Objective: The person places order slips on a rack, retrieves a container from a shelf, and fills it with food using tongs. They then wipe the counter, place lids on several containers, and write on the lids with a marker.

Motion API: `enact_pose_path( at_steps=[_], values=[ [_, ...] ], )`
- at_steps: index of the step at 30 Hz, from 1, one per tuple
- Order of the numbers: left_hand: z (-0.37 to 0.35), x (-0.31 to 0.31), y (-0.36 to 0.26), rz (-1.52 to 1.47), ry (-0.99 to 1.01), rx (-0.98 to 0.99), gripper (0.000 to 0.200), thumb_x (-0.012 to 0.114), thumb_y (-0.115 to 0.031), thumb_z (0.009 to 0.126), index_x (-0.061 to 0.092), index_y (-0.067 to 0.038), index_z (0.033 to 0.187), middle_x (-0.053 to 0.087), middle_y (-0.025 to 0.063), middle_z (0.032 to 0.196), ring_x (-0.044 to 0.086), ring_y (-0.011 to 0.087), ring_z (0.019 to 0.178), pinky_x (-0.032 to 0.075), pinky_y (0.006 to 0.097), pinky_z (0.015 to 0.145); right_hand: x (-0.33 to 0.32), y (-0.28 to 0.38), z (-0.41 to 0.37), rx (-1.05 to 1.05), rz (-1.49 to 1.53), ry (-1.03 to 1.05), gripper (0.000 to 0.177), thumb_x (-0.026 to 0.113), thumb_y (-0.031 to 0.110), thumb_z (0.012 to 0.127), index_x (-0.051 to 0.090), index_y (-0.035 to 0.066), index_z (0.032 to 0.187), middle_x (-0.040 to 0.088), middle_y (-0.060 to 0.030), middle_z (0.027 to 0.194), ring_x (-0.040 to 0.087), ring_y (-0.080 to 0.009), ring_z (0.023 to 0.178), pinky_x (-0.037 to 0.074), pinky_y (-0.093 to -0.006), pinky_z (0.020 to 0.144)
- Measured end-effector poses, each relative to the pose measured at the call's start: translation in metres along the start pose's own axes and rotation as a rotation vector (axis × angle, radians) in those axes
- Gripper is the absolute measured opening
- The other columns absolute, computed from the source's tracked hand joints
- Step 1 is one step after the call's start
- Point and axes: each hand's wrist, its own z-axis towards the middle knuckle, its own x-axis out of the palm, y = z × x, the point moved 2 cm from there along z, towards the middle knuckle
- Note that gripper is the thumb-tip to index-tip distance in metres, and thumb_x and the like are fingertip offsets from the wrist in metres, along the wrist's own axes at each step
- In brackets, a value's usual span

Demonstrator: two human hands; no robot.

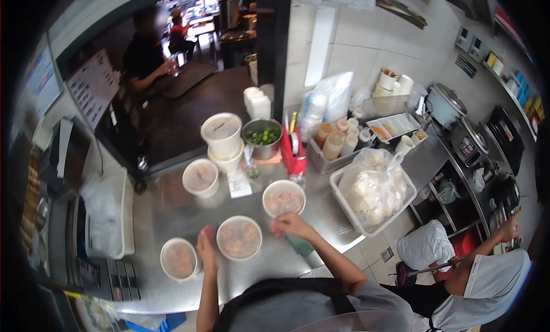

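Note:
Four lidded tubs with cloudy clear lids and orange-brown food inside stand on the steel counter. My left hand (207,249), fingers stretched out, is between the left tub (178,260) and the middle tub (239,238), its edge close to the left tub's rim. My right hand (290,224) is closed, fingers curled together just below the right tub (283,199); what it holds, if anything, is hidden. Farther back stands the fourth tub (200,178), beside a white paper slip (239,185). A green cloth (301,245) lies under my right forearm.
Stacked white buckets (221,132), a metal pot of green vegetables (263,136) and a red holder (293,154) line the counter's back. Right of them are sauce bottles (333,143) and a white bin with a filled plastic bag (372,189). A co-worker (487,280) stands at right.

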Motion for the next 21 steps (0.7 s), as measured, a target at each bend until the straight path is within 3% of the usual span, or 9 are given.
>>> enact_pose_path(
  at_steps=[1, 3, 5, 7, 11, 14, 17, 20, 21],
  values=[
    [0.002, 0.011, -0.022, 0.051, 0.0, 0.101, 0.042, 0.038, -0.032, 0.094, 0.049, 0.002, 0.116, 0.055, 0.0124, 0.113, 0.05, 0.0184, 0.106, 0.037, 0.0318, 0.093, -0.027, 0.017, 0.0, 0.006, 0.138, -0.078, 0.031, 0.053, 0.027, 0.089, 0.06, -0.003, 0.088, 0.062, -0.0043, 0.067, 0.061, -0.0162, 0.058, 0.047, -0.0268, 0.053],
    [0.0, 0.036, -0.061, 0.155, -0.011, 0.289, 0.031, 0.047, -0.022, 0.092, 0.055, 0.002, 0.11, 0.059, 0.0107, 0.105, 0.054, 0.0142, 0.097, 0.041, 0.0276, 0.085, -0.082, 0.019, 0.024, -0.114, 0.09, -0.494, 0.025, 0.052, 0.023, 0.088, 0.056, -0.002, 0.084, 0.062, -0.0059, 0.067, 0.06, -0.0156, 0.056, 0.046, -0.0283, 0.049],
    [0.002, 0.083, -0.084, 0.096, 0.147, 0.3, 0.025, 0.05, -0.019, 0.09, 0.057, 0.001, 0.105, 0.06, 0.008, 0.098, 0.054, 0.0112, 0.09, 0.042, 0.0254, 0.079, -0.13, 0.001, 0.072, -0.39, -0.23, -0.944, 0.02, 0.056, 0.021, 0.085, 0.053, 0.001, 0.084, 0.061, -0.009, 0.068, 0.061, -0.0166, 0.058, 0.048, -0.03, 0.052],
    [0.012, 0.134, -0.093, 0.064, 0.318, 0.308, 0.023, 0.052, -0.017, 0.09, 0.06, 0.001, 0.1, 0.062, 0.0061, 0.094, 0.055, 0.0099, 0.087, 0.043, 0.0241, 0.075, -0.16, -0.034, 0.124, -0.311, -0.379, -1.052, 0.019, 0.062, 0.017, 0.079, 0.051, 0.003, 0.087, 0.062, -0.0113, 0.073, 0.061, -0.0172, 0.059, 0.048, -0.0298, 0.054],
    [0.052, 0.24, -0.069, 0.079, 0.555, 0.187, 0.025, 0.049, -0.019, 0.09, 0.06, 0.001, 0.101, 0.061, 0.0077, 0.101, 0.058, 0.0146, 0.09, 0.047, 0.0277, 0.077, -0.174, -0.027, 0.151, -0.047, -0.111, -0.855, 0.027, 0.066, -0.001, 0.069, 0.047, 0.004, 0.088, 0.061, -0.0113, 0.076, 0.062, -0.0164, 0.069, 0.049, -0.0289, 0.06],
    [0.088, 0.3, -0.035, 0.061, 0.658, -0.062, 0.034, 0.047, -0.026, 0.091, 0.055, 0.003, 0.107, 0.06, 0.0128, 0.102, 0.059, 0.0202, 0.092, 0.047, 0.0312, 0.08, -0.168, -0.033, 0.142, -0.272, 0.337, -0.834, 0.032, 0.065, -0.006, 0.066, 0.044, 0.005, 0.087, 0.06, -0.0098, 0.074, 0.061, -0.017, 0.07, 0.049, -0.0273, 0.059],
    [0.113, 0.337, 0.001, -0.167, 0.663, -0.463, 0.042, 0.053, -0.032, 0.088, 0.051, 0.006, 0.106, 0.059, 0.0166, 0.098, 0.059, 0.0241, 0.091, 0.05, 0.0331, 0.077, -0.138, 0.017, 0.048, -0.359, 0.459, -0.655, 0.032, 0.063, -0.011, 0.068, 0.042, 0.006, 0.086, 0.058, -0.0051, 0.075, 0.058, -0.0121, 0.068, 0.047, -0.0226, 0.06],
    [0.123, 0.355, 0.015, -0.264, 0.597, -0.554, 0.048, 0.057, -0.034, 0.085, 0.047, 0.007, 0.107, 0.056, 0.0194, 0.101, 0.058, 0.0267, 0.092, 0.051, 0.0359, 0.079, -0.109, 0.038, -0.053, -0.349, 0.424, -0.553, 0.028, 0.062, -0.01, 0.072, 0.044, 0.006, 0.084, 0.056, -0.0014, 0.075, 0.055, -0.0081, 0.067, 0.045, -0.0203, 0.061],
    [0.123, 0.357, 0.015, -0.324, 0.588, -0.571, 0.042, 0.065, -0.026, 0.08, 0.05, 0.007, 0.102, 0.058, 0.019, 0.095, 0.06, 0.0254, 0.085, 0.054, 0.0332, 0.072, -0.101, 0.038, -0.078, -0.311, 0.462, -0.513, 0.026, 0.063, -0.009, 0.074, 0.044, 0.006, 0.083, 0.055, -0.0007, 0.075, 0.055, -0.0073, 0.067, 0.045, -0.0199, 0.061]
  ],
)
